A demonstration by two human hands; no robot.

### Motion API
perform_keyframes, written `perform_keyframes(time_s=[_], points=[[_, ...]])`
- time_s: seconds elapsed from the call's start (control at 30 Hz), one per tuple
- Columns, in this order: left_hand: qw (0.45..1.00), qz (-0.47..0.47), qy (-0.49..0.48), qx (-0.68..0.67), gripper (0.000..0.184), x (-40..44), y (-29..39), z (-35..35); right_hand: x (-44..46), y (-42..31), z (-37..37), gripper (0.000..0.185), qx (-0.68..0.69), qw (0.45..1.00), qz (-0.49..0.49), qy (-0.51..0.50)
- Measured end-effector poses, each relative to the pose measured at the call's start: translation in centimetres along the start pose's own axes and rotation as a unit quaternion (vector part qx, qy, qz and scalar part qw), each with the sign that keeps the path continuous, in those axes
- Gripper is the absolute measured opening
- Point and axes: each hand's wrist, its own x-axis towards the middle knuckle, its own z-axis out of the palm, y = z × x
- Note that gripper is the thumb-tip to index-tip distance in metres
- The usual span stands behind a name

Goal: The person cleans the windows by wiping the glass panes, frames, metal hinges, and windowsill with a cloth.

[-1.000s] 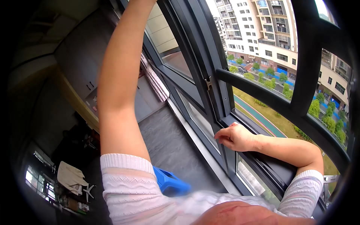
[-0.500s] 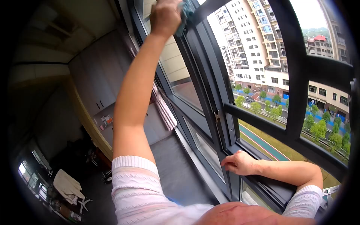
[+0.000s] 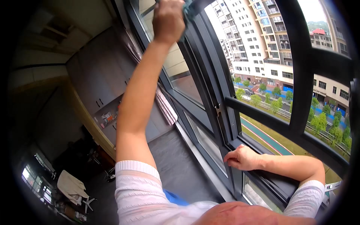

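My left hand (image 3: 168, 22) is raised at the top of the view, closed on a teal cloth (image 3: 188, 13). The cloth lies against the upper part of the dark window frame (image 3: 205, 48) and is partly cut off by the view's edge. Lower on the right, my right hand (image 3: 244, 157) has its fingers curled at the edge of the frame's upright post, beside the sill (image 3: 275, 183). A small metal catch (image 3: 218, 110) sits on the post above that hand.
Dark crossbars (image 3: 262, 114) divide the opening at right, with buildings and trees far below outside. A striped curtain (image 3: 165, 107) hangs left of the window. Behind it stand grey cabinets (image 3: 99, 84), and a chair draped with a light cloth (image 3: 71, 187) is at lower left.
My left hand has shifted slightly down along the frame, still gripping the cloth. The view has tilted a little; my right hand keeps its place on the frame.
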Motion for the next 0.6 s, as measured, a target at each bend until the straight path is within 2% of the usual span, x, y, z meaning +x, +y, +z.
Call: perform_keyframes(time_s=[0.03,0.1,0.13,0.17,0.2,0.23,0.3,0.4,0.43,0.47,0.53,0.6], points=[[1.0,0.013,-0.013,0.02,0.025,-2.7,2.3,-0.7,0.0,-0.1,0.0,0.02,-0.004,1.0,0.005,-0.006],[0.996,-0.005,-0.028,-0.088,0.017,-6.4,6.7,-3.0,0.1,0.1,0.2,0.02,-0.007,1.0,-0.011,0.004],[0.964,-0.154,-0.036,-0.213,0.018,-7.7,8.2,-4.0,0.1,-0.1,0.1,0.02,-0.001,1.0,0.007,-0.002],[0.897,-0.298,-0.038,-0.325,0.018,-8.7,9.2,-4.9,0.1,-0.2,-0.2,0.02,0.0,1.0,0.023,-0.008],[0.798,-0.431,-0.037,-0.419,0.018,-9.1,9.9,-6.2,0.2,0.2,0.1,0.02,0.018,1.0,0.011,0.01],[0.537,-0.534,0.058,-0.65,0.012,-8.9,10.4,-7.8,0.3,0.2,0.1,0.02,0.02,1.0,0.016,0.01],[0.461,-0.558,0.103,-0.682,0.014,-14.3,8.2,-5.5,0.5,0.3,0.3,0.019,0.02,1.0,0.022,0.003],[0.376,-0.425,0.002,-0.823,0.019,-14.5,7.9,-7.1,0.8,0.5,0.3,0.019,0.045,0.999,0.029,0.002],[0.518,-0.452,-0.033,-0.725,0.021,-14.8,8.1,-7.7,0.8,0.5,0.3,0.019,0.055,0.998,0.029,0.004],[0.636,-0.478,-0.077,-0.601,0.023,-15.1,8.3,-8.3,0.8,0.4,0.3,0.018,0.051,0.998,0.028,0.004],[0.764,-0.45,-0.141,-0.441,0.027,-16.8,5.8,-7.2,0.8,0.5,0.3,0.018,0.046,0.999,0.024,0.001],[0.857,-0.397,-0.195,-0.264,0.031,-16.0,4.4,-6.7,0.8,0.7,0.2,0.019,0.043,0.999,0.026,-0.006]])
